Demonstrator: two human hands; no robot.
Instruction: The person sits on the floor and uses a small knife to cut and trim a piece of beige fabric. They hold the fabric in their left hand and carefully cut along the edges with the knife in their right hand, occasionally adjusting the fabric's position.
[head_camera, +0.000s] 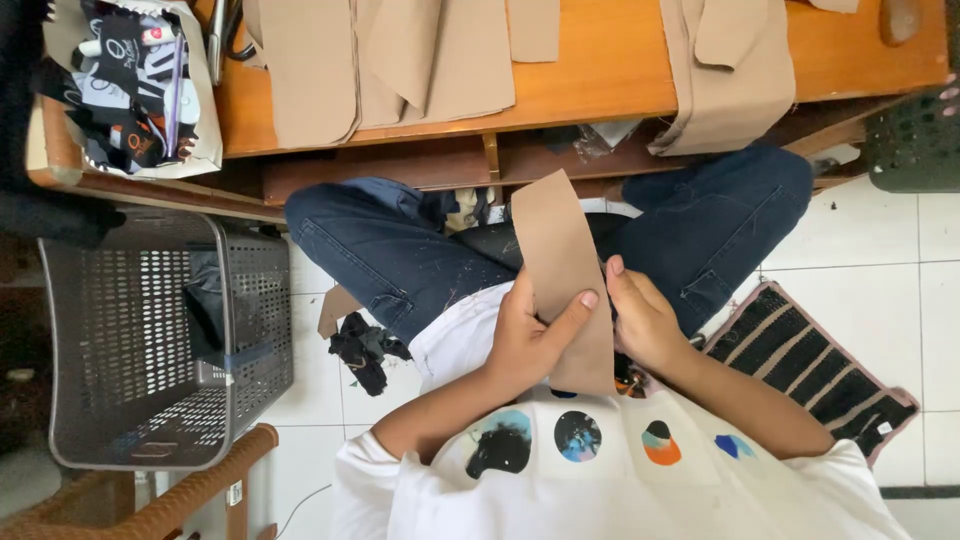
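A long tan strip of cut material stands up over my lap, above my dark jeans. My left hand grips its lower part, with the thumb laid across its face. At the strip's right edge my right hand pinches it with the fingertips. The bottom end of the strip rests against my white shirt with coloured round prints. Both hands are close together on the same piece.
A low wooden table ahead carries several tan cut pieces, with one hanging over its edge. A grey plastic basket stands at left, a striped mat at right, and dark scraps lie on the white tile floor.
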